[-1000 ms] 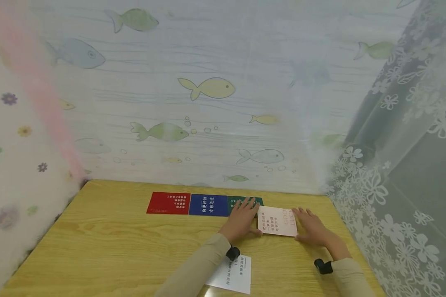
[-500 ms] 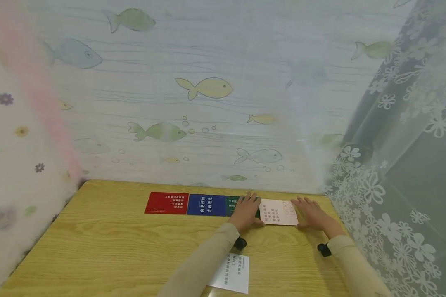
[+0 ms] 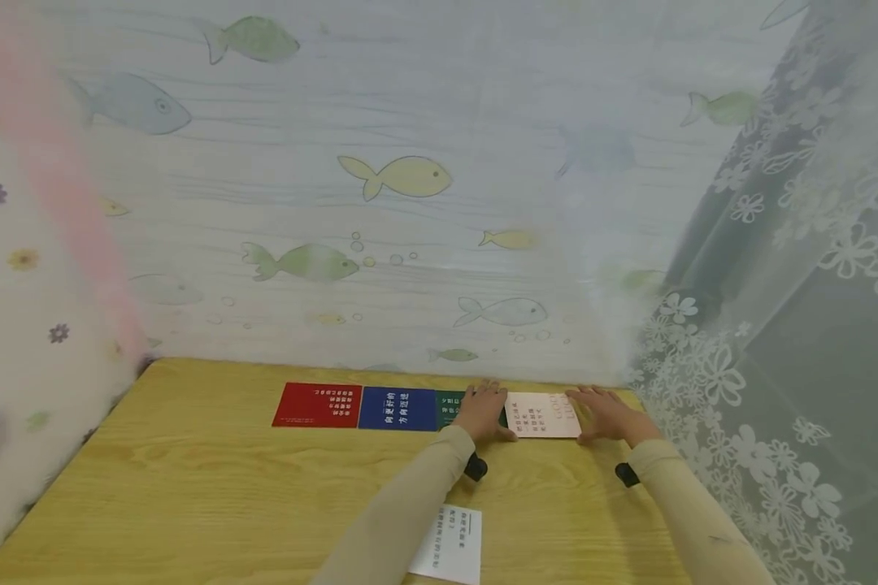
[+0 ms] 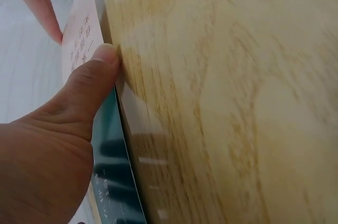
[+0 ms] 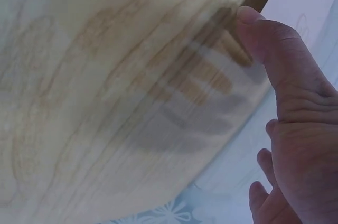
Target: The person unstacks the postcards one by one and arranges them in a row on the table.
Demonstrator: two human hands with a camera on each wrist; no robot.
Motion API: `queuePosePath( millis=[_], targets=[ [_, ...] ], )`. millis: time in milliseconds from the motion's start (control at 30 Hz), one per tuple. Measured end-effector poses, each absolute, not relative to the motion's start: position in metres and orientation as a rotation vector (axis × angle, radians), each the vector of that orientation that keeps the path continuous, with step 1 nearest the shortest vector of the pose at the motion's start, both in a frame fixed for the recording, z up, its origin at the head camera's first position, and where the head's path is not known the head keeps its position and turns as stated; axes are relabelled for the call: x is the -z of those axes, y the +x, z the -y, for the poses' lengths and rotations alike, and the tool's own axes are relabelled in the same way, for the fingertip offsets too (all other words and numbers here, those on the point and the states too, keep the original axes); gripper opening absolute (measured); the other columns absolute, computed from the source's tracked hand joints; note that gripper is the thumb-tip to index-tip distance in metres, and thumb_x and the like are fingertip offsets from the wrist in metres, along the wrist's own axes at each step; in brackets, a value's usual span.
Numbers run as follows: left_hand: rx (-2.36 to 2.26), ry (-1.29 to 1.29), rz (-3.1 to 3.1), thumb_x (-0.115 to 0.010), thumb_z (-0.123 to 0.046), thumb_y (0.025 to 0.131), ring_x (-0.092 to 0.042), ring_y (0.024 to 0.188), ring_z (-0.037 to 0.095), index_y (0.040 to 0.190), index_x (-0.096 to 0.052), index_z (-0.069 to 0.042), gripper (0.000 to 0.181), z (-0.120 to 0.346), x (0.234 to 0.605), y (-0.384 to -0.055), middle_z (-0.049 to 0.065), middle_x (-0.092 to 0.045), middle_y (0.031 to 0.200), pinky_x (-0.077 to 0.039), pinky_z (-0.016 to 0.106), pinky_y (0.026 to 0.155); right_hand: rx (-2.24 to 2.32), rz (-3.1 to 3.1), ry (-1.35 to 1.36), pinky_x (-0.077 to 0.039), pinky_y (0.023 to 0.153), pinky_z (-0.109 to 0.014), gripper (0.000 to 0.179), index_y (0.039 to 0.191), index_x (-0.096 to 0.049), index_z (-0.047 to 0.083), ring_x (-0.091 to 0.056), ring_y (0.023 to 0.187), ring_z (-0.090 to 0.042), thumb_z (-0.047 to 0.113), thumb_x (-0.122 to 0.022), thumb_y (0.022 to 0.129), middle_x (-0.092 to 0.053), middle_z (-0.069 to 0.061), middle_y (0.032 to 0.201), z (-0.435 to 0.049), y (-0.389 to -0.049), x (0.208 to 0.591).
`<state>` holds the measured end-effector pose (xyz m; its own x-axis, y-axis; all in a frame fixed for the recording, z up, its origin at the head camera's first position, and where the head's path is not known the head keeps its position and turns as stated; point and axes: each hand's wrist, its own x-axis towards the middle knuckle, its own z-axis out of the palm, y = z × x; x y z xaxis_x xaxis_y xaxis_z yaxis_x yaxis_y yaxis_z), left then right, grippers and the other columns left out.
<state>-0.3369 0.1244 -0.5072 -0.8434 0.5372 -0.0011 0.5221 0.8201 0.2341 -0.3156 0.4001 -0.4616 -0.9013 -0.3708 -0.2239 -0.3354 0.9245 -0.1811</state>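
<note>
At the far right of the table, a pink card (image 3: 543, 415) with printed writing lies at the end of a row of cards. My left hand (image 3: 480, 412) holds its left end, the thumb (image 4: 87, 84) on the near corner. The right end is held by my right hand (image 3: 609, 414), with the thumb (image 5: 288, 57) at the near edge and a fingertip at the far corner. My left hand partly covers a green card (image 3: 448, 408), which adjoins the pink one.
Left of the green card lie a blue card (image 3: 397, 409) and a red card (image 3: 317, 405). A white card (image 3: 459, 543), partly under my left forearm, is nearer on the wooden table (image 3: 212, 487). Fish-patterned fabric (image 3: 395, 244) hangs behind the table; lace (image 3: 739, 406) hangs at right.
Both hands have moved the pink card away from me, toward the table's back edge, so it now lines up with the row. The head view has shifted slightly.
</note>
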Motion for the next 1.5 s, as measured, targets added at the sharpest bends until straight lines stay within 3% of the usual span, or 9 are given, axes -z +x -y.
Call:
queuePosePath(
  millis=[200, 500, 1033, 1267, 1500],
  targets=[
    [-0.353, 0.847, -2.918, -0.074, -0.062, 0.084, -0.030, 0.153, 0.030, 0.153, -0.046, -0.013, 0.090, -0.127, 0.503, -0.339, 0.012, -0.038, 0.162, -0.030, 0.052, 0.123, 0.171, -2.802, -0.482, -0.019, 0.117, -0.074, 0.091, 0.151, -0.041, -0.004, -0.024, 0.143, -0.062, 0.024, -0.088, 0.079, -0.030, -0.039, 0.156, -0.400, -0.322, 0.458],
    [-0.362, 0.834, -2.895, -0.074, -0.064, 0.082, -0.031, 0.152, 0.026, 0.151, -0.049, -0.014, 0.089, -0.133, 0.507, -0.346, 0.007, -0.041, 0.161, -0.029, 0.053, 0.124, 0.139, -2.784, -0.444, -0.020, 0.117, -0.073, 0.087, 0.150, -0.042, -0.005, -0.025, 0.142, -0.062, 0.021, -0.087, 0.081, -0.032, -0.038, 0.155, -0.399, -0.326, 0.457],
    [-0.353, 0.843, -2.898, -0.075, -0.064, 0.082, -0.026, 0.155, 0.028, 0.155, -0.043, -0.014, 0.094, -0.129, 0.510, -0.345, 0.008, -0.035, 0.164, -0.026, 0.054, 0.125, 0.112, -2.770, -0.385, -0.028, 0.115, -0.071, 0.089, 0.150, -0.042, -0.005, -0.028, 0.143, -0.059, 0.019, -0.089, 0.078, -0.035, -0.036, 0.155, -0.391, -0.329, 0.461],
    [-0.438, 0.944, -2.902, -0.071, -0.062, 0.087, -0.024, 0.155, 0.029, 0.158, -0.038, -0.012, 0.092, -0.107, 0.509, -0.338, 0.008, -0.031, 0.166, -0.025, 0.052, 0.126, 0.132, -2.871, -0.549, -0.028, 0.115, -0.070, 0.090, 0.148, -0.036, -0.016, -0.031, 0.141, -0.060, 0.032, -0.081, 0.086, -0.037, -0.041, 0.151, -0.376, -0.316, 0.472],
    [-0.388, 0.987, -2.891, -0.069, -0.057, 0.092, -0.021, 0.156, 0.028, 0.160, -0.033, -0.012, 0.089, -0.077, 0.507, -0.324, 0.009, -0.030, 0.167, -0.022, 0.053, 0.127, 0.329, -2.895, -0.510, -0.019, 0.118, -0.073, 0.090, 0.155, -0.026, -0.012, -0.020, 0.146, -0.059, 0.045, -0.066, 0.097, -0.025, -0.039, 0.158, -0.355, -0.293, 0.477]
  ],
)
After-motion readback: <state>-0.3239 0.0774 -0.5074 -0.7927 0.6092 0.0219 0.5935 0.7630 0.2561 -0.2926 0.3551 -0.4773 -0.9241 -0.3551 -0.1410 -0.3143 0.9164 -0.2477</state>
